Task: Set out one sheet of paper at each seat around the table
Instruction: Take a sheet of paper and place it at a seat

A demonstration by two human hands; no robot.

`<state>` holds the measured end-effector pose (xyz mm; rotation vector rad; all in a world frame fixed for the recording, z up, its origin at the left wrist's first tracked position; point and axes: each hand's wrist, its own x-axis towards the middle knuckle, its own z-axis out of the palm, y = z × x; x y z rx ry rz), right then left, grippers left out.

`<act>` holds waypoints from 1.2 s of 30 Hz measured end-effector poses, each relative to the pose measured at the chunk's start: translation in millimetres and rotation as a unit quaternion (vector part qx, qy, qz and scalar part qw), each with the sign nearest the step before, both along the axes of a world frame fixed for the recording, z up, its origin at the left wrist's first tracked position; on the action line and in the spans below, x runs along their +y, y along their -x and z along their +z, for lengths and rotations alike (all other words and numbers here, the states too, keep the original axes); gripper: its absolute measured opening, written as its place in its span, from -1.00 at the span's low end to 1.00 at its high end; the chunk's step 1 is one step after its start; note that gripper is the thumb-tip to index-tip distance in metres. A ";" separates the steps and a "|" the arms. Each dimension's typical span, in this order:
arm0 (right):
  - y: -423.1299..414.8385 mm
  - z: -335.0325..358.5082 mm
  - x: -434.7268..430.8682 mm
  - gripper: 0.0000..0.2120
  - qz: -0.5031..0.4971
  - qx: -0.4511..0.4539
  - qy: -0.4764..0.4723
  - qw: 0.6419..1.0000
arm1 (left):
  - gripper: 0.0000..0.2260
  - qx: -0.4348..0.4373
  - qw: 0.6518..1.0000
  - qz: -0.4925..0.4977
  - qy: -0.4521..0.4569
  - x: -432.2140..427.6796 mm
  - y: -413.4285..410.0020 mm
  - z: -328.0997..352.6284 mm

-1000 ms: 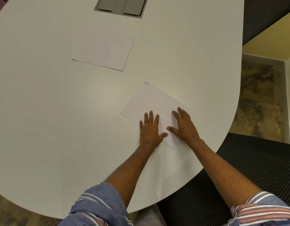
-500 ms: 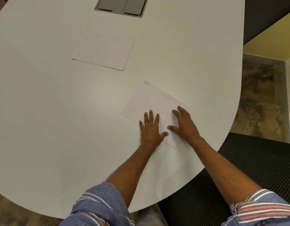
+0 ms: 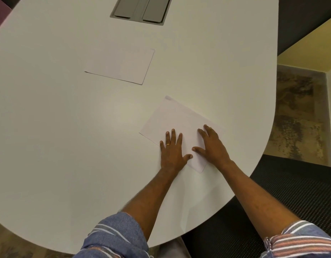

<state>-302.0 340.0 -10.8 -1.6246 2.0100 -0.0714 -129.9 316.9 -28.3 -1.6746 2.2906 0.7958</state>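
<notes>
**A:** What do we see on the tabletop (image 3: 71, 138)?

**B:** We look down on a white, rounded tabletop. Two white sheets of paper lie flat on it. The near sheet (image 3: 176, 121) sits close to the curved right edge, turned at an angle to that edge. The far sheet (image 3: 122, 66) lies well apart from it, toward the middle, short of a grey hatch (image 3: 141, 10) set into the surface at the far edge.

**A:** And our hands?

**B:** Both press flat on the near sheet's closest part. Our left hand (image 3: 172, 152) has its fingers spread and extended, gripping nothing, palm half on the paper and half on the bare tabletop; a gold ring (image 3: 168, 144) shows on one finger. Our right hand (image 3: 214, 146) also lies palm down, fingers splayed and released, over the sheet's right side.

**A:** Anything around the table?

**B:** A dark mesh chair (image 3: 291, 198) stands just beside the right edge, and striped rolled sleeves (image 3: 116, 237) frame the bottom.
</notes>
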 end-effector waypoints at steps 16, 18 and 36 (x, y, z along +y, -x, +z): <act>-3.4 -3.3 -5.8 -0.19 0.005 0.011 -0.007 1.000 | -0.07 0.018 0.999 0.027 -0.001 -9.5 -5.1 -5.3; -4.0 -3.6 -7.3 -0.19 0.003 0.010 -0.006 1.000 | -0.06 0.017 0.999 0.029 -0.003 -11.4 -5.8 -5.9; 0.1 -4.0 -8.6 -0.22 0.023 0.027 0.001 0.999 | -0.14 0.034 0.998 0.035 0.030 -12.4 -16.6 -7.9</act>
